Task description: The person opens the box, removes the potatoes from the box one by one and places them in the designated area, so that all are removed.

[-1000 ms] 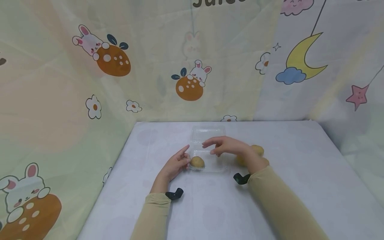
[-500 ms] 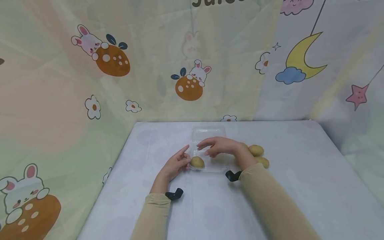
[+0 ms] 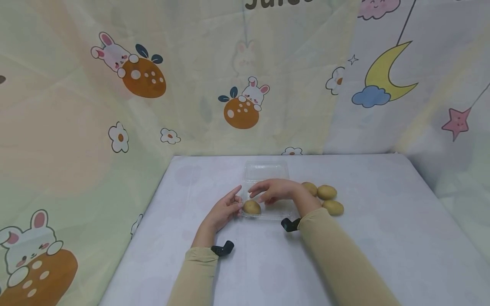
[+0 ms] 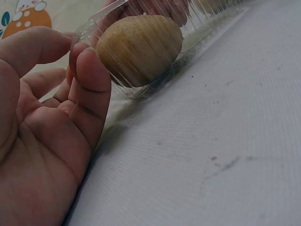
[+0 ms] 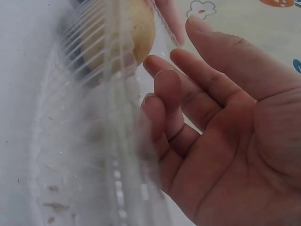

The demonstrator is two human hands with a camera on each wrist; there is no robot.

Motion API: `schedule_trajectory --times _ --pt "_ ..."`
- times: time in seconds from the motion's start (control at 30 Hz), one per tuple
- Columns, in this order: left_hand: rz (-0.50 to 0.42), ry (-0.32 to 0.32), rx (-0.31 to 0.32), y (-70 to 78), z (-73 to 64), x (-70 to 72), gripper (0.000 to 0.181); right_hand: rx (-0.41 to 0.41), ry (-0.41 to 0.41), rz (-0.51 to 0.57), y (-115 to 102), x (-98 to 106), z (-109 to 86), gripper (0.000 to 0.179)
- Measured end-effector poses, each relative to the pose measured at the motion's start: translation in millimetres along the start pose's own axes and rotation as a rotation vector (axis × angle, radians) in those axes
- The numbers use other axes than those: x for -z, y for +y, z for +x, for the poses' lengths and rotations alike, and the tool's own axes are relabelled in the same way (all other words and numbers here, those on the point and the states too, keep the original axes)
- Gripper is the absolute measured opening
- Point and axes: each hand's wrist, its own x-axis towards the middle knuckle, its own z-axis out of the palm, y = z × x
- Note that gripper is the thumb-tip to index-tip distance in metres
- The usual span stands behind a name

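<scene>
A clear plastic clamshell container (image 3: 281, 215) lies with its lid (image 3: 266, 171) folded back. One potato (image 3: 252, 207) sits at the left end of its base. My left hand (image 3: 223, 212) pinches the left rim between thumb and fingers, index finger pointing outward; the left wrist view shows the thumb (image 4: 94, 70) against the plastic. Over the base hovers my right hand (image 3: 277, 190), its loosely bent fingers pointing at the potato and holding nothing. Through the ribbed wall in the right wrist view, the potato (image 5: 136, 33) appears close to the right fingertips (image 5: 153, 63).
Three potatoes lie on the white cloth right of the container: one (image 3: 309, 188) beside the right wrist, one (image 3: 327, 192) next to it, and one (image 3: 333, 207) nearer. A printed curtain (image 3: 199, 63) stands behind the table (image 3: 383, 221). Each wrist wears a small black camera (image 3: 223, 248).
My right hand has moved left and slightly nearer over the container, toward the potato in it, uncovering the potatoes at the right. The left hand stays at the rim.
</scene>
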Motion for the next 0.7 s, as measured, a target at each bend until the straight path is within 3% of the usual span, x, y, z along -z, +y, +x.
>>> schedule_trajectory --times 0.37,0.7 --pt "0.001 -0.002 0.004 0.6 -0.4 -0.8 0.075 -0.010 -0.045 0.046 8 -8 10.7 0.053" --pt "-0.012 0.005 0.018 2.1 -1.2 -1.3 0.075 -0.029 -0.035 0.043 10 -12 16.8 0.044"
